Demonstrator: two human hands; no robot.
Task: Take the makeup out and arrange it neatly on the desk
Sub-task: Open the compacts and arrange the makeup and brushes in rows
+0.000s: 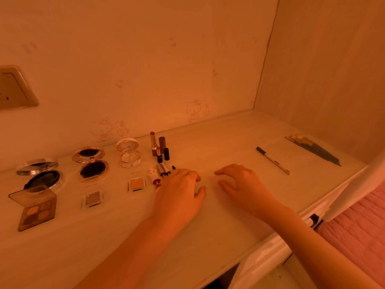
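Silver compact [39, 174], gold compact [90, 161] & clear compact [129, 152] lie open in a row, back-left on desk [208, 226]; open 4-shade palette [36, 209], glitter pan [92, 198] & orange pan [136, 183] lie in front. Tall lipstick [153, 142] & short lipstick [159, 156] stand uncapped mid-desk; white liner pen [273, 160] lies flat to the right; brush bundle [312, 150] by right wall.

The picture is dim, and a warm orange-red light colours everything. The wall [145, 59] is brightest in its middle and darker toward the corners. Soft, weak shadows lie on the bench [239, 138] under the left hand [179, 190] and the right hand [245, 186]. The wide lens bends the bench's front edge, and small things look soft and grainy.
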